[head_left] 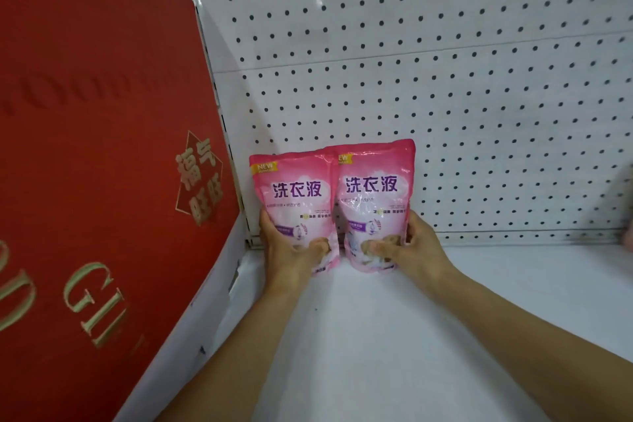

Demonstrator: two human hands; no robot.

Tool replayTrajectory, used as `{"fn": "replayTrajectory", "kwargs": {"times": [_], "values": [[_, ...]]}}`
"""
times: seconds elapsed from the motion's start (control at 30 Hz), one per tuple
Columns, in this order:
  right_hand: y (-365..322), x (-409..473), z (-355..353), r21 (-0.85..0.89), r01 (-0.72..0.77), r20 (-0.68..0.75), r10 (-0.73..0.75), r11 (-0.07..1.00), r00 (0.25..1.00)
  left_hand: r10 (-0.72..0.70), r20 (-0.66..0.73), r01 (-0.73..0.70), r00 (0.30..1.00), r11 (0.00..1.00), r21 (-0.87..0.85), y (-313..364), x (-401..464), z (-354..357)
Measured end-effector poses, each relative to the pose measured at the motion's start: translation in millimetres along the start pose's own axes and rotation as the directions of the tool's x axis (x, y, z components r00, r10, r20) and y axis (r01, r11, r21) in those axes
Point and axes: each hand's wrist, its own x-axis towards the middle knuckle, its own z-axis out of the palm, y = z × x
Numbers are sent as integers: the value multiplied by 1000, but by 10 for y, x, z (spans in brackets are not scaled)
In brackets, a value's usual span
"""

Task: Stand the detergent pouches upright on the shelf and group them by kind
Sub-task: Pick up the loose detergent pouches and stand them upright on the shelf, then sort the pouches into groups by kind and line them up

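Pink pouches stand side by side against the pegboard (pixel 445 96). Your left hand (pixel 291 250) grips the left pouch (pixel 294 195), your right hand (pixel 407 247) the right pouch (pixel 373 188). Push both bottoms flat, then let go slowly.

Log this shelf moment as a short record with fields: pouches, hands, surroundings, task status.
pouches: left pink pouch and right pink pouch, same design, upright side by side, edges overlapping, in the shelf's back left corner
left hand: left hand holds the left pouch's lower part, thumb on its front
right hand: right hand holds the right pouch's lower part
surface: white shelf
backing: white pegboard
left side: red gift box with gold lettering
task status: two of one kind grouped; hands not yet released
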Motion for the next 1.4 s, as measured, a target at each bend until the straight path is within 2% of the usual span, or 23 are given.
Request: {"fn": "replayTrajectory", "kwargs": {"times": [0.23,0.37,0.43,0.5,0.57,0.67,0.83,0.93,1.0,1.13,1.2,1.33,1.4], "values": [[-54,-98,38,-53,-41,-25,39,998,999,36,42,-35,998,999,-7,-39,49,22],[-145,-336,-48,-193,-49,-44,41,980,998,2,20,-5,1000,987,163,-32,-28,-27],[-182,-495,-149,-296,-55,-77,34,953,996,62,-9,-58,998,974,218,168,-316,-39],[-238,-676,-265,-338,-17,-110,-21,941,994,148,72,-160,986,969,188,360,-649,-1],[-283,-879,-416,-358,15,-157,-76,934,985,220,234,-249,947,963,100,496,-919,92],[-317,-1198,-744,-363,32,-280,-142,931,949,235,475,-250,848,968,-33,702,-1173,309],[-295,-1632,-1418,-337,-18,-523,-171,941,835,246,696,-267,675,960,-80,916,-1494,875],[-267,-1823,-1807,-341,-65,-600,-164,938,783,198,792,-234,578,970,-71,998,-1679,1352],[-258,-1924,-2047,-349,-94,-618,-154,932,771,163,824,-184,542,980,-73,1068,-1818,1713],[-196,-2057,-2408,-363,-128,-592,-122,923,797,141,815,-118,562,989,-90,1253,-2047,2498],[-153,-2081,-2524,-383,-142,-558,-106,913,823,93,805,-18,586,995,-102,1342,-2090,2877],[-46,-2039,-2707,-377,-150,-509,-69,914,858,22,767,148,641,977,-151,1354,-1992,3530],[16,-2002,-2771,-363,-162,-502,-47,918,863,26,721,148,693,973,-177,1313,-1906,3727]]}}
